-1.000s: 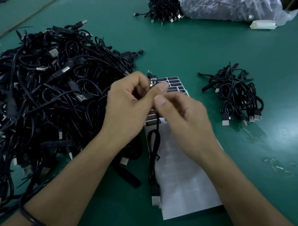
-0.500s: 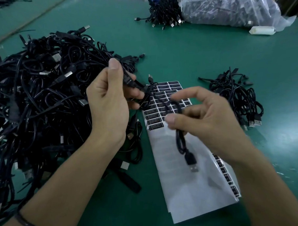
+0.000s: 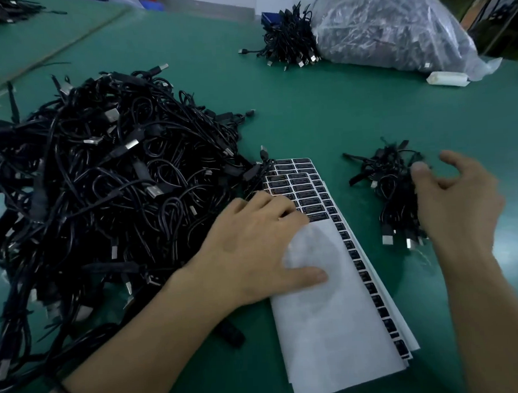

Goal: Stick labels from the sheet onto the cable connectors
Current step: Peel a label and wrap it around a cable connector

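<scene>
A white label sheet [image 3: 334, 312] lies on the green table in front of me, with rows of black labels [image 3: 299, 188] left on its far end and down its right edge. My left hand [image 3: 254, 250] rests flat on the sheet's left side, fingers over the nearest labels, holding nothing. A large heap of black USB cables [image 3: 103, 188] sits to the left. A small pile of black cables [image 3: 391, 190] lies to the right. My right hand [image 3: 456, 199] hovers over that small pile, fingers spread and relaxed, blurred, with nothing in it.
At the back stands a clear plastic bag of cables [image 3: 393, 27] with a loose bundle of cables [image 3: 289, 43] beside it. A small white object [image 3: 447, 78] lies near the bag. The green table [image 3: 337, 109] is bare between the piles.
The cable held between both hands is gone from them. My right hand moved right to the small pile, and my left hand dropped flat onto the label sheet.
</scene>
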